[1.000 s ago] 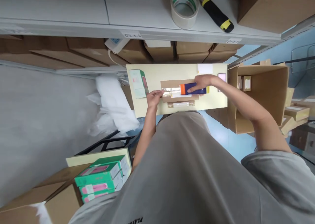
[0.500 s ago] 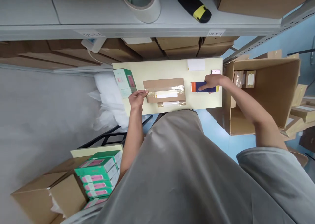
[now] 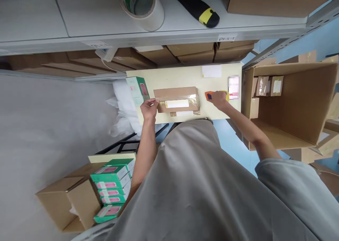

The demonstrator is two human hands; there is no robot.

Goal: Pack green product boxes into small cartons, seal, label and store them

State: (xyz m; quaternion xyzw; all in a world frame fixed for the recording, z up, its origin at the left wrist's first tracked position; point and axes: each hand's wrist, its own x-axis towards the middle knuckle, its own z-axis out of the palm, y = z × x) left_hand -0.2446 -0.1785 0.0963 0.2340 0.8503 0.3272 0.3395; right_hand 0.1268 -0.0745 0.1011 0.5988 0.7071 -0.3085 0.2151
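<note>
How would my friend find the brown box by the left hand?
Beside the grey shelf, find the cream table. On it, by the left hand, lies a long brown box with a white label. Its brown colour and shiny tape set it apart from the green box on its left.

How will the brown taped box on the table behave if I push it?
The brown box is probably fairly stiff, as its long edges look straight. Lying lengthwise on the flat table, it would likely slide rather than roll. The glossy tape at its right end may feel slick.
</note>
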